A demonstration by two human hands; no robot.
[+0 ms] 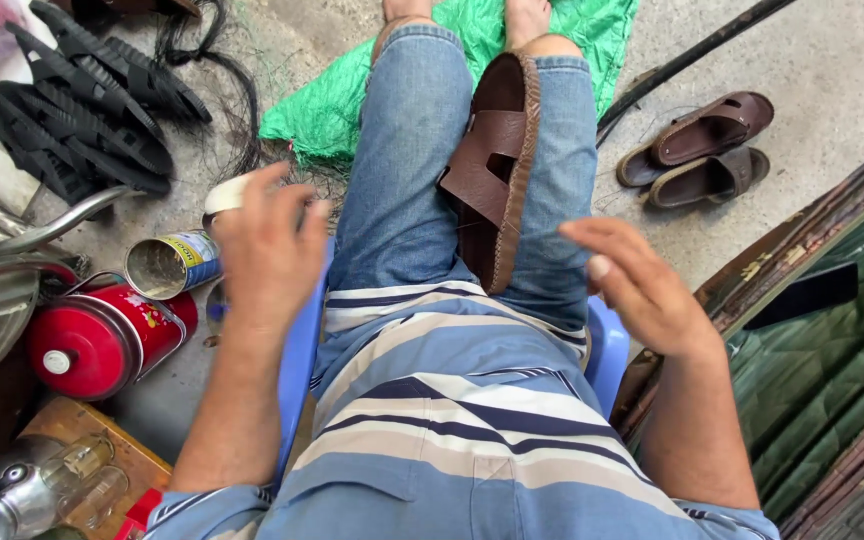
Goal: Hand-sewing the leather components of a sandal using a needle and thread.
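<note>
A brown leather sandal (495,165) with stitched edge lies between my thighs on my blue jeans, untouched by either hand. My left hand (264,248) hovers over my left knee, fingers apart and empty, just in front of a whitish roll (224,193) on the floor. My right hand (637,285) is raised beside my right thigh, fingers spread, holding nothing. I sit on a blue plastic stool (607,345).
An open tin can (170,264) and a red canister (102,338) lie at left. Black rubber soles (82,105) are piled at upper left. A green sheet (352,95) lies under my feet. A brown sandal pair (702,148) sits at right, beside a wooden frame (822,280).
</note>
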